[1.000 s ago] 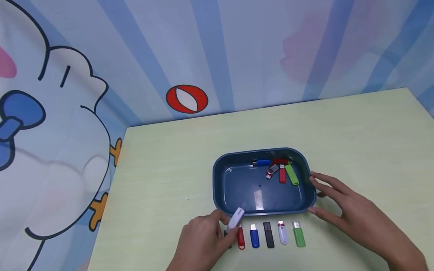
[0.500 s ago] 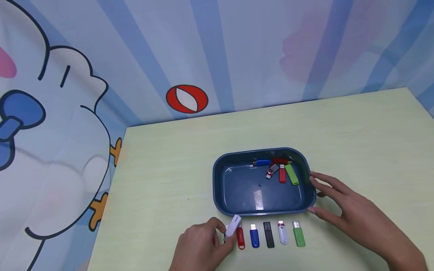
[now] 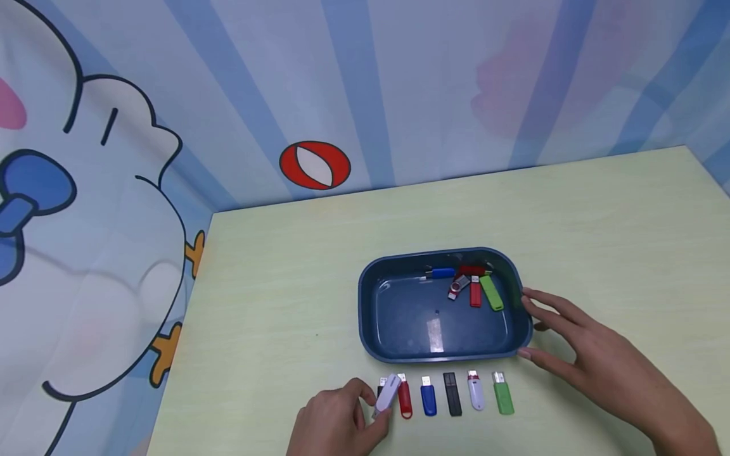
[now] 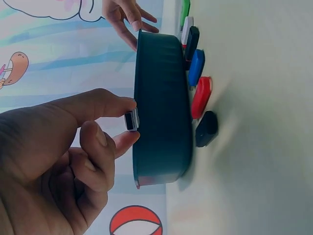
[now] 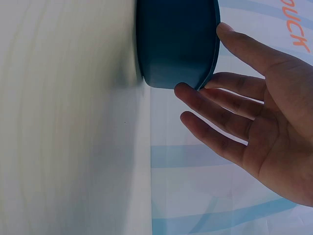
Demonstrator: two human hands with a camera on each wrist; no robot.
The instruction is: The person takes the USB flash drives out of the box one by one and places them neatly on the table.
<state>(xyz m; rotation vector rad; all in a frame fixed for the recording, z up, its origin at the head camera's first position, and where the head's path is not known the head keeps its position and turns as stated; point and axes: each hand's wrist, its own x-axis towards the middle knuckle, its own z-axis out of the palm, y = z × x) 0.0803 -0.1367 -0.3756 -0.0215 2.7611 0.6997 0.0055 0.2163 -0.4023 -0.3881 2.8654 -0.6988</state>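
Between thumb and forefinger my left hand (image 3: 338, 419) pinches a pale lavender USB stick (image 3: 388, 391). Its metal plug end (image 4: 131, 120) faces the camera in the left wrist view. The stick is tilted and overlaps a black USB stick (image 4: 207, 129) in the head view. Beside it runs a row on the table: red (image 3: 404, 396), blue (image 3: 428, 396), black (image 3: 452, 394), white-and-red (image 3: 476, 391) and green (image 3: 503, 393) sticks. With fingers fairly straight, my right hand (image 3: 599, 361) touches the right end of a dark blue plastic tray (image 3: 399, 329), thumb and fingertips at its rim (image 5: 215, 58).
Inside the tray, at its back right, lie several USB sticks: a blue one (image 3: 441, 273), red ones (image 3: 475, 292) and a bright green one (image 3: 491, 293). The pale table (image 3: 274, 304) meets a cartoon-printed backdrop (image 3: 433, 95) at the back and left.
My left hand has brought the lavender stick back and down, away from the tray's front rim to the left end of the row. The right hand and the tray stay in place.
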